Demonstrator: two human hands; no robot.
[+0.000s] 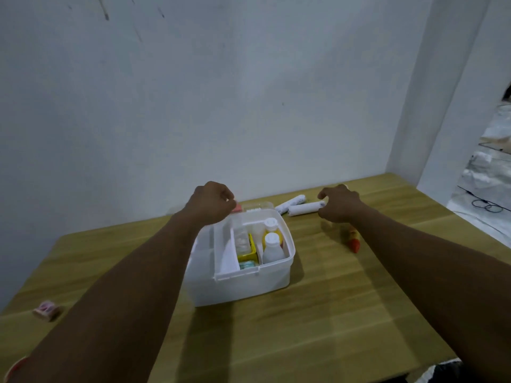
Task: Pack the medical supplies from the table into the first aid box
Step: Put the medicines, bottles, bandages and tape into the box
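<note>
The white first aid box [243,286] stands open in the middle of the wooden table [345,313]. Inside it I see two white bottles [272,246], a yellow packet [249,252] and a teal item. My left hand [211,201] is curled over the box's far left corner, fingers closed near a small pink piece [237,208]; whether it grips it is unclear. My right hand [338,203] hovers with bent fingers at the end of a white bandage roll [305,208]. A second roll [290,203] lies behind it.
An orange-red tube [354,240] lies right of the box under my right forearm. A small pink tape roll [47,310] sits near the table's left edge. A white wall rises directly behind the table; clutter and cables lie beyond the right edge.
</note>
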